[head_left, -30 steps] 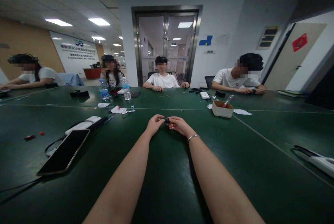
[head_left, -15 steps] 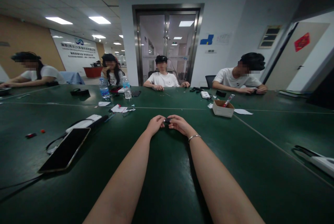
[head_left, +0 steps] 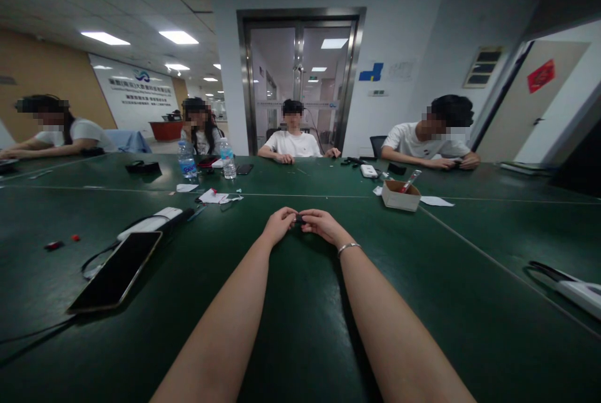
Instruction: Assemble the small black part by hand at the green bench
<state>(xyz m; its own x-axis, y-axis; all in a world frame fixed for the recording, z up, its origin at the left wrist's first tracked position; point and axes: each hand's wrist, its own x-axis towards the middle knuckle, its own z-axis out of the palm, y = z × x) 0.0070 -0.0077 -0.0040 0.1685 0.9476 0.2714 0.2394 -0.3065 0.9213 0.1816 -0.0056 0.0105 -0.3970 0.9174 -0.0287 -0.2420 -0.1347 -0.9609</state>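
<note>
My left hand (head_left: 280,225) and my right hand (head_left: 321,225) meet over the middle of the green table (head_left: 300,303). Between their fingertips is a small dark object (head_left: 299,219), pinched from both sides. Fingers cover most of it, so its kind cannot be made out. The fingers of both hands are closed on it. A bracelet (head_left: 349,249) circles my right wrist.
To the left lie a phone (head_left: 117,271), a white power bank (head_left: 150,224) with a cable, and small red pieces (head_left: 54,245). A small open box (head_left: 400,196) stands to the right. Two bottles (head_left: 228,159) and several seated people are across the table.
My fingertips have come slightly closer together, and less of the small dark object shows between them. The rest of the scene stays in place apart from a slight shift of view.
</note>
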